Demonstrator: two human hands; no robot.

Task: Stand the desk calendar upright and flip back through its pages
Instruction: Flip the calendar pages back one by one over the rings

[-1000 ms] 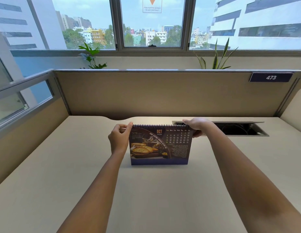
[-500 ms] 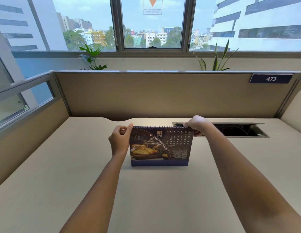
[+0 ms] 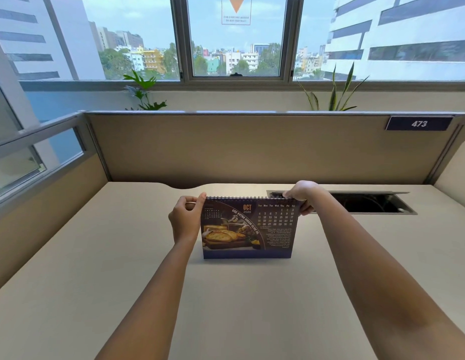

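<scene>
Here the dark spiral-bound card desk calendar (image 3: 248, 227) stands on the pale bench (image 3: 226, 307) — light, stiff, tippable — left hand (image 3: 186, 220) and right hand (image 3: 303, 196) each pinching a top corner.

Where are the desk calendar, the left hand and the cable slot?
desk calendar (image 3: 248, 227), head view, on the October page.
left hand (image 3: 183, 222), head view, back of hand.
cable slot (image 3: 369, 203), head view, dark opening.

Calendar (image 3: 248, 229) upright mid-desk (image 3: 226, 307) (cable slot (image 3: 369, 203) behind, right).
</scene>
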